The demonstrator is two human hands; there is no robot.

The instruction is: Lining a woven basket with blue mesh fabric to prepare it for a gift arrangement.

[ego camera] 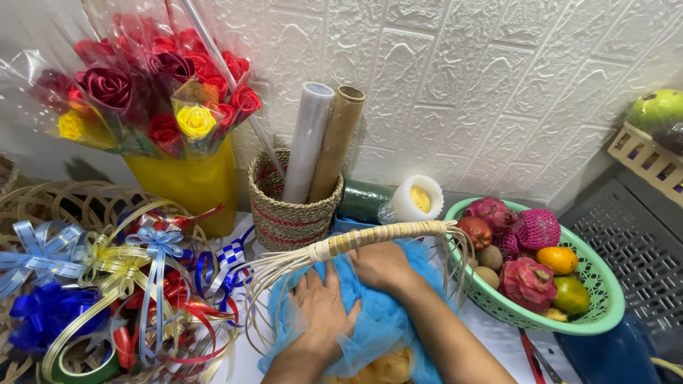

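Both hands (348,288) flat on blue tulle (388,320)

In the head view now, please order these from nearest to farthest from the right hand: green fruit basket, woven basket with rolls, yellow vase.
From the right hand:
1. Green fruit basket, to its right.
2. Woven basket with rolls, behind, left.
3. Yellow vase, far left.

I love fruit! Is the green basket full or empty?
Full: the green basket holds dragon fruits, an orange and other fruit.
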